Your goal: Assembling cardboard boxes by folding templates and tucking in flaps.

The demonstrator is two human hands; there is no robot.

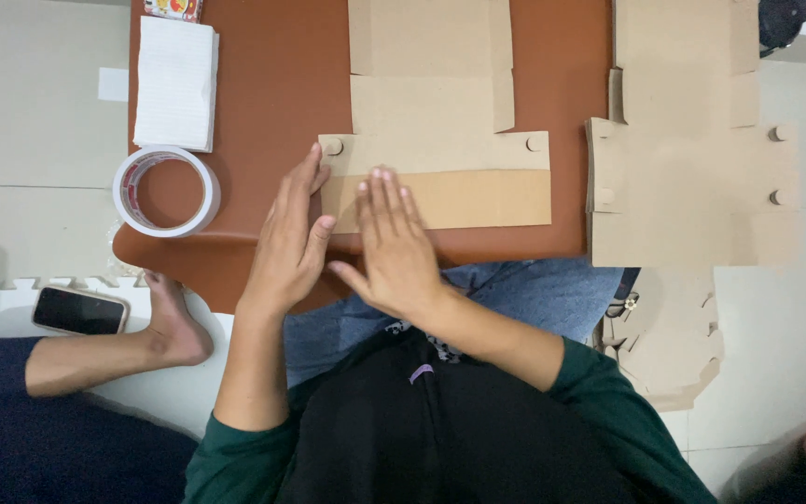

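A flat brown cardboard box blank [436, 112] lies on a small reddish-brown table [272, 84]. Its near flap [478, 198] is folded over along the table's front. My left hand [291, 238] rests with fingers stretched flat at the flap's left end. My right hand [394, 247] presses palm-down on the folded flap just beside it. Neither hand grips anything; both lie flat on the cardboard.
A roll of clear tape [166, 191] and a white stack of paper [176, 82] sit on the table's left. A pile of cardboard blanks [692, 177] lies on the right, more [669, 341] on the floor. A phone [79, 311] and another person's foot [174, 322] are at left.
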